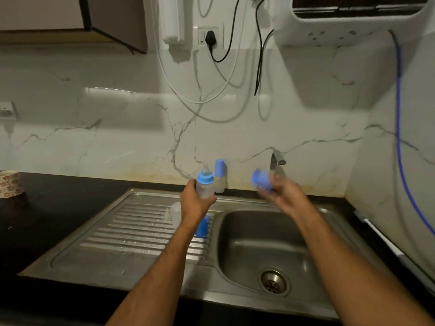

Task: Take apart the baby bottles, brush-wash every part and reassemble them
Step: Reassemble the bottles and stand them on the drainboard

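Note:
My left hand (196, 203) grips a small clear baby bottle (205, 184) with a blue collar and a teat, held upright above the draining board. My right hand (281, 194), blurred, holds a blue cap (260, 180) over the far edge of the sink. A second bottle (220, 176) with its blue cap on stands on the counter against the wall. On the draining board behind my left wrist lie a clear bottle part (175, 210) and a blue piece (203, 225), both partly hidden.
The steel sink (263, 245) with its drain (273, 282) lies below my right arm, the ribbed draining board (131, 231) to its left. A tap (277, 158) juts from the wall. A patterned cup (9, 184) stands at the far left of the black counter. Cables hang on the wall.

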